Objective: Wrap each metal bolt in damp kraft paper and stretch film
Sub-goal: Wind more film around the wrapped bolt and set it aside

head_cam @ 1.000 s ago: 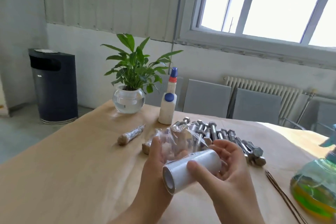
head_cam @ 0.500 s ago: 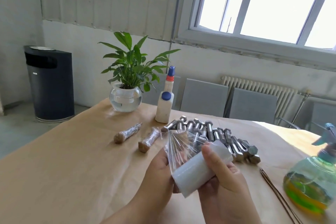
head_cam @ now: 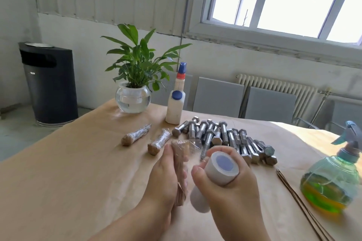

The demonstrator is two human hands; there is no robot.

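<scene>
Gripping hands (head_cam: 197, 180) mid-table (head_cam: 58, 182), well inside edges

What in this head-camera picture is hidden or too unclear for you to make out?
- Bolt inside the paper-wrapped bundle held by the left hand: covered by kraft paper.
- Stretch film roll: middle hidden by the right hand; lower end blurred.
- Spray bottle: nozzle cut by the right edge.
- Paper strips: run off the bottom edge.
- White bottle: label not visible.

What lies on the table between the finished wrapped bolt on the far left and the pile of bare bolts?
In the head view, a second wrapped bolt lies between the far-left wrapped bolt and the pile of bare bolts.
</scene>
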